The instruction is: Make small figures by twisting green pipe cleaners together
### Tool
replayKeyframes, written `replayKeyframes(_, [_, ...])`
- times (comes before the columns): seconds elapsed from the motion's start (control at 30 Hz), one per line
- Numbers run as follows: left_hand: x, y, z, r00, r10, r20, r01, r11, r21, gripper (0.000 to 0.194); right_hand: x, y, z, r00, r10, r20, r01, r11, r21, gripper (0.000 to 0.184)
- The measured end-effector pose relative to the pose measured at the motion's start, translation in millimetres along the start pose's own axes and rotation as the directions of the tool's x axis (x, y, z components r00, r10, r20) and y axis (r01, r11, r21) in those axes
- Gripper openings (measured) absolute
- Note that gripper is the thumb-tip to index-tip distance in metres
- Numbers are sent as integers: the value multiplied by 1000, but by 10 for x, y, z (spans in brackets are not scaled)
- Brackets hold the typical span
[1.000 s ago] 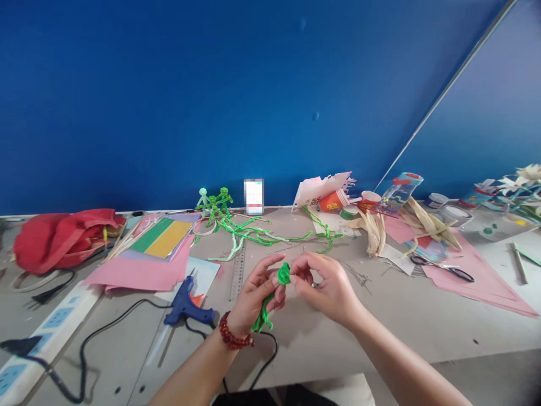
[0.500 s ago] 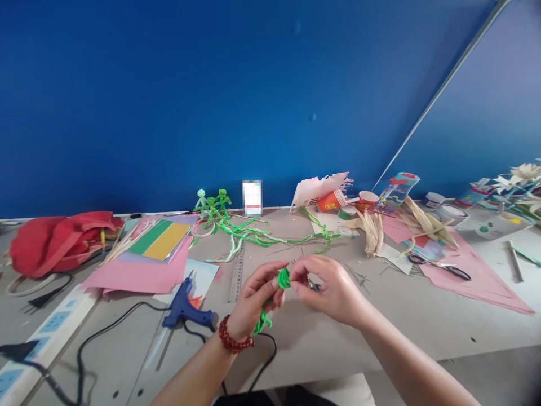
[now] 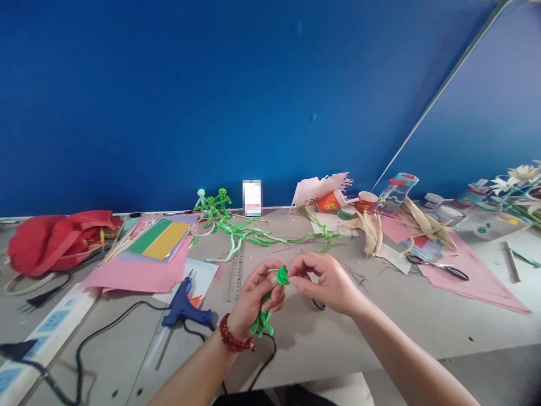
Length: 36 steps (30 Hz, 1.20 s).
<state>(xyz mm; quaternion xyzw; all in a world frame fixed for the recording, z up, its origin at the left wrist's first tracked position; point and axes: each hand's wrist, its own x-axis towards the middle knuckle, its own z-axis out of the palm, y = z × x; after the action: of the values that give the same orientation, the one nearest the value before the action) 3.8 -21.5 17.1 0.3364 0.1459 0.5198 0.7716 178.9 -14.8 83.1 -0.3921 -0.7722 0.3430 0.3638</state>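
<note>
Between my hands is a green pipe-cleaner figure [image 3: 282,276], with a coiled round head and loose limbs. My left hand [image 3: 256,290], wearing a red bead bracelet [image 3: 233,337], grips it below and beside the head, and several green ends [image 3: 262,323] hang under the palm. The fingertips of my right hand [image 3: 323,279] pinch at the right side of the coil; the exact bit they hold is hidden. Similar green figures [image 3: 211,204] stand against the blue wall, among loose green pipe cleaners [image 3: 257,239].
A blue glue gun [image 3: 183,304] with its black cable lies to the left, near a power strip [image 3: 51,330] and pink paper [image 3: 139,276]. Beyond my hands are a ruler [image 3: 235,276] and a phone [image 3: 252,198]. Scissors [image 3: 439,267] and dried husks [image 3: 371,234] lie right.
Both hands stay close together at the coiled head, which has turned slightly. More of the green ends now show below my left palm. My right fingers have shifted slightly left.
</note>
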Motion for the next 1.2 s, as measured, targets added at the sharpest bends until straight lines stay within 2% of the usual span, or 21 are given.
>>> replayKeyframes(0.1, [-2, 12, -3, 997, -75, -3, 75, 995, -61, 16, 17, 81, 31, 1000, 8, -16, -6, 996, 87, 6])
replayKeyframes(0.33, [-10, 46, -3, 977, -205, 51, 211, 957, -201, 16, 89, 215, 6, 981, -191, -5, 189, 966, 177, 4])
replayKeyframes(0.43, [-7, 53, -4, 975, -217, 54, 223, 956, -191, 17, 107, 216, -19, 975, -223, 15, 217, 960, 176, 6])
replayKeyframes(0.53, [0, 49, -12, 977, -208, 46, 213, 962, -170, 16, 117, 191, -35, 981, -191, 23, 185, 969, 161, 5])
replayKeyframes(0.67, [12, 44, -19, 978, -205, 45, 210, 962, -173, 17, 125, 169, -61, 986, -148, 75, 140, 985, 98, 19])
replayKeyframes(0.8, [19, 51, -8, 973, -224, 52, 230, 952, -203, 18, 144, 200, -89, 961, -249, 116, 241, 967, 85, 13])
replayKeyframes(0.93, [19, 57, -1, 969, -239, 57, 246, 936, -252, 11, 173, 231, -97, 936, -343, 83, 337, 938, 78, 7])
replayKeyframes(1.2, [12, 65, 4, 965, -255, 60, 261, 916, -304, 6, 233, 246, -106, 904, -411, 117, 388, 904, 178, 11])
